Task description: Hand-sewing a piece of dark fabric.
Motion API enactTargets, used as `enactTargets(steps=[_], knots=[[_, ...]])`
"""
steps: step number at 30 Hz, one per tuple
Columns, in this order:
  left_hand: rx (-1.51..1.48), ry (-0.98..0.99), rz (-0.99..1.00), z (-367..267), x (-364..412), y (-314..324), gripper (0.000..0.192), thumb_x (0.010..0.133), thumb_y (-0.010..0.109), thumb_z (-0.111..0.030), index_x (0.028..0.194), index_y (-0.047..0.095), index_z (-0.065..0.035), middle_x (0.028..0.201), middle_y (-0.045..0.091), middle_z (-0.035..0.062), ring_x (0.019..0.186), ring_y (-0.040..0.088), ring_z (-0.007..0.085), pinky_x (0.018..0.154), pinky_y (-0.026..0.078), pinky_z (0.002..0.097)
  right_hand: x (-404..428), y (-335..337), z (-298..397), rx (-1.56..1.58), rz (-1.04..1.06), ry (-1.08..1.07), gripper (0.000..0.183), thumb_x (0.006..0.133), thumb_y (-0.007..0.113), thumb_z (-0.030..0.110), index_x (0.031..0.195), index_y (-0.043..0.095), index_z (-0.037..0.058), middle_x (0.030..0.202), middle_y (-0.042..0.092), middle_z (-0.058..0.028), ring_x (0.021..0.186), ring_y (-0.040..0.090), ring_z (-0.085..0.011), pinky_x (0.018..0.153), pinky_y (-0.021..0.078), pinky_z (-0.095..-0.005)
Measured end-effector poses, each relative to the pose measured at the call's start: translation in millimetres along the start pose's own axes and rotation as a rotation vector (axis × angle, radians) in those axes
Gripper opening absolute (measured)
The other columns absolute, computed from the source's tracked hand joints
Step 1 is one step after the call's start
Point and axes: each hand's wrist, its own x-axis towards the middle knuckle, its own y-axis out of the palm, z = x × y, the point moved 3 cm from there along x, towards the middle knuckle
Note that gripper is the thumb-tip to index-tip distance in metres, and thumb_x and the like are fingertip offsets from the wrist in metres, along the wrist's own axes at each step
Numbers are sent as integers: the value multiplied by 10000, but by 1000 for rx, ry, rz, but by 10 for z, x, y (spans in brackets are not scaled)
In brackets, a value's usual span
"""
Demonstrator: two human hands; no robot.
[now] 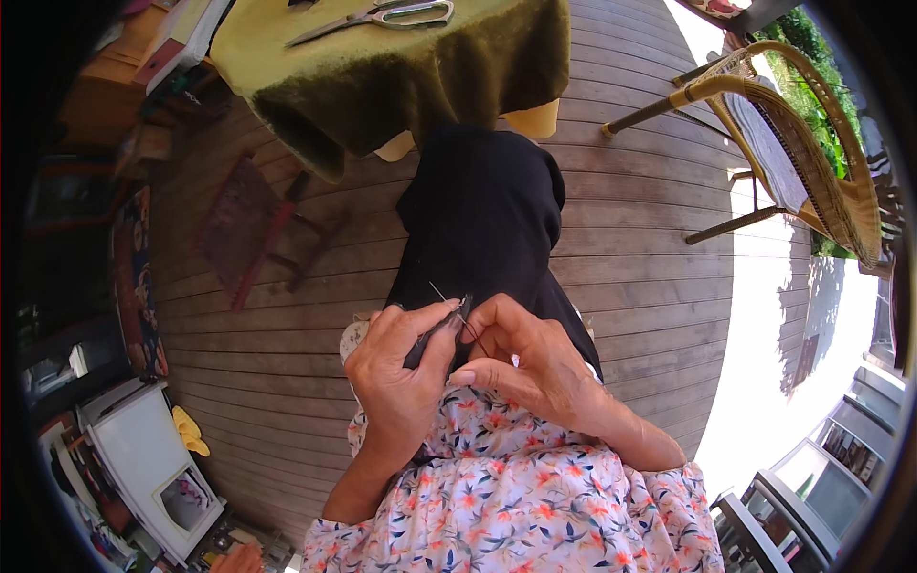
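Note:
My left hand (408, 358) pinches a fold of black cloth (480, 215) between thumb and fingers. The rest of the cloth lies over my lap and knees, reaching up to the table. A thin metal needle (438, 291) sticks out at the pinched fold, near my left fingertips. Just right of the fold is my right hand (530, 358), its index finger curled and its thumb extended below. A dark thread (480, 344) runs between its fingers; whether they grip it or the needle's end is unclear.
Metal scissors (412, 14) lie on a table with an olive velvet cloth (322, 57). A rattan chair (788, 143) stands at the right on the plank floor (645, 286), a small dark red stool (247, 229) at the left. A white cabinet (136, 458) is at lower left.

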Motion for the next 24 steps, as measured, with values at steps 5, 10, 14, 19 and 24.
enactTargets(steps=[5, 10, 14, 19, 24], knots=[[-59, -64, 46, 7, 14, -7, 206, 720, 727, 33, 908, 724, -53, 689, 618, 55, 605, 531, 167, 577, 434, 286, -55, -121, 356, -555, 181, -198, 188, 884, 679, 184, 840, 585, 26, 661, 582, -61, 596, 614, -207, 535, 438, -324], [-37, 71, 66, -9, -21, 36, 201, 715, 729, 35, 897, 721, -51, 684, 609, 53, 615, 525, 174, 573, 428, 294, 434, -174, 709, -629, 265, -399, 158, 851, 674, 150, 873, 585, 21, 750, 611, -121, 726, 621, -319, 619, 466, -388], [-41, 46, 121, -45, -6, 28, 200, 716, 724, 39, 896, 719, -50, 677, 595, 52, 607, 514, 179, 566, 424, 292, 738, -233, 381, -725, 40, -453, 146, 845, 670, 142, 938, 636, 34, 789, 610, -113, 740, 615, -327, 654, 477, -396], [-76, -22, 101, 37, -10, -23, 173, 716, 703, 48, 875, 704, -22, 663, 572, 56, 589, 511, 155, 546, 411, 277, 487, -345, 319, -383, 159, -8, 157, 912, 657, 175, 962, 690, 29, 895, 594, -28, 803, 594, -111, 686, 468, -248], [-66, 3, 129, 28, 3, -8, 149, 715, 741, -7, 854, 707, -49, 649, 570, 57, 582, 497, 188, 539, 407, 301, 424, -269, 98, -119, 267, -69, 158, 892, 674, 156, 944, 669, 7, 828, 632, -54, 770, 638, -129, 678, 491, -270]])
